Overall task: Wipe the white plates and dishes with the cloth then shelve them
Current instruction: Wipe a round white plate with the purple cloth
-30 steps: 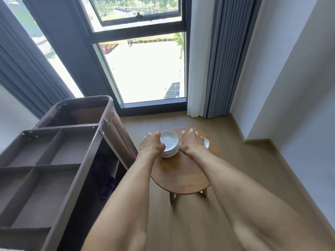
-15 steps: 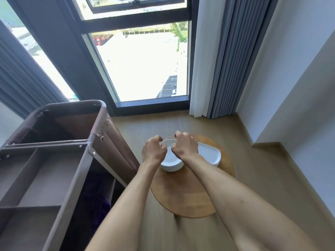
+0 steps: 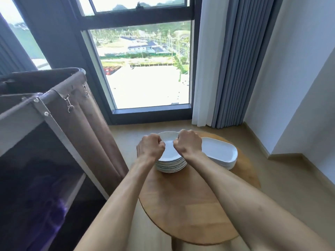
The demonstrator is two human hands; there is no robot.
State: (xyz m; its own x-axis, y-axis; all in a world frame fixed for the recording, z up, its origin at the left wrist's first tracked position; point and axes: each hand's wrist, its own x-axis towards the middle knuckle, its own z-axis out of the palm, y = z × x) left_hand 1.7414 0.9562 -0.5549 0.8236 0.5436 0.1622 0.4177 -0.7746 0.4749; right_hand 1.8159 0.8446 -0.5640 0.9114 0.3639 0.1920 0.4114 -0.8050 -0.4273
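A stack of several round white plates (image 3: 171,165) stands on a round wooden table (image 3: 181,205). My left hand (image 3: 150,147) is curled round the left rim of the top plate (image 3: 169,147), and my right hand (image 3: 188,144) is curled round its right rim. The top plate sits a little tilted on the stack. To the right, a stack of white oval dishes (image 3: 219,151) stands untouched. A purple cloth (image 3: 54,214) lies dimly visible on a lower shelf of the cart.
A grey service cart (image 3: 45,116) with a brown fabric bag (image 3: 87,127) stands at the left, close to the table. A tall window (image 3: 145,78) and grey curtains (image 3: 232,69) are behind the table. A white wall (image 3: 299,87) closes the right side.
The view has risen and come closer to the table. Both hands stay at the rim of the top round plate, now nearer each other across it.
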